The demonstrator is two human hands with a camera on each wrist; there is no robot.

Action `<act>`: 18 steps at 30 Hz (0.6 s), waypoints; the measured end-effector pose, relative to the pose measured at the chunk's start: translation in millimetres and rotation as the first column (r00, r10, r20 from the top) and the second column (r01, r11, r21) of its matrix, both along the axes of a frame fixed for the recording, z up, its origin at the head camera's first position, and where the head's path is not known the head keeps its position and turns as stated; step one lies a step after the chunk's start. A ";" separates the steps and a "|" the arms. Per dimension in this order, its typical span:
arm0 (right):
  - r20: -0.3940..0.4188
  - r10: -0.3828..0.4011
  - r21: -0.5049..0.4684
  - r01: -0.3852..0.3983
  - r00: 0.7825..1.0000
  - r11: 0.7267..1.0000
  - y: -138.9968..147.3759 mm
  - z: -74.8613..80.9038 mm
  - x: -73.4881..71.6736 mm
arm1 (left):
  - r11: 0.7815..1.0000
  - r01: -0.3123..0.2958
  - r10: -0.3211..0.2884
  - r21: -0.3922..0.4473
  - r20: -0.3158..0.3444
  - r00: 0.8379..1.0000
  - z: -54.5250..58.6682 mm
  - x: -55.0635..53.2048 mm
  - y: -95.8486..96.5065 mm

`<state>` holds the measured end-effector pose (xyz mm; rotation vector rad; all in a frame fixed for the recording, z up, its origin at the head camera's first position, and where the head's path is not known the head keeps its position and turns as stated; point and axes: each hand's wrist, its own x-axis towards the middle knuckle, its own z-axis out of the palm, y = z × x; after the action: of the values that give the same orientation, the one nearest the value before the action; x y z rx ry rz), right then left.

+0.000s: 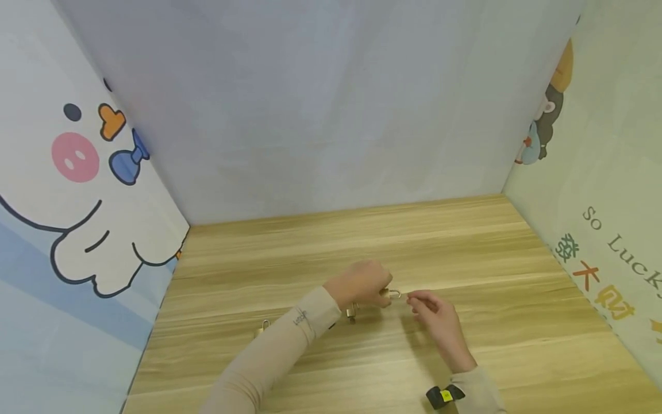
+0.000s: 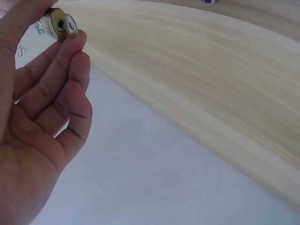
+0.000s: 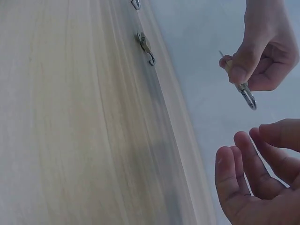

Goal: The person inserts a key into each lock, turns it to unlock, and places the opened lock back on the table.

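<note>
My left hand [image 1: 362, 283] pinches a small brass padlock [image 2: 55, 23] between thumb and fingers. A key [image 2: 71, 25] with a round silver head sits in its keyhole. The silver shackle [image 3: 248, 97] sticks out of the grip toward my right hand [image 1: 438, 322]. In the right wrist view, the right hand's fingers [image 3: 255, 171] are apart from the shackle, loosely bent, with nothing visible between them. On the table near my left wrist lies another padlock [image 1: 351, 313] with a key in it; in the right wrist view its shackle looks like an open hook.
A further padlock [image 1: 260, 330] lies to the left, partly hidden by the left sleeve. The wood-grain table [image 1: 331, 241] meets a plain grey back panel [image 1: 331, 115]. Printed side panels stand left and right. A black strap [image 1: 439, 397] is around my right wrist.
</note>
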<state>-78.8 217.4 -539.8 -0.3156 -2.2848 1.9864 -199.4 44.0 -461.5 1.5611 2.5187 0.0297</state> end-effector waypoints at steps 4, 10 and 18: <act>-0.064 0.048 0.033 -0.046 0.997 0.998 0.2 0.7 -2.6 | 0.998 0.054 -0.054 -0.024 -0.021 0.998 0.7 0.5 -1.0; -0.052 0.111 0.058 -0.108 0.992 0.992 -3.5 6.3 -2.9 | 0.996 0.087 -0.087 -0.010 -0.021 0.996 2.0 4.0 -3.1; -0.025 0.140 0.098 -0.137 0.990 0.986 -1.5 1.5 -2.2 | 0.997 0.075 -0.075 0.028 0.003 0.997 0.2 2.2 -6.0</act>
<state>-81.0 215.9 -538.3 -0.1191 -2.4331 1.9184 -197.2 38.1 -461.3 1.6628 2.4654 0.0578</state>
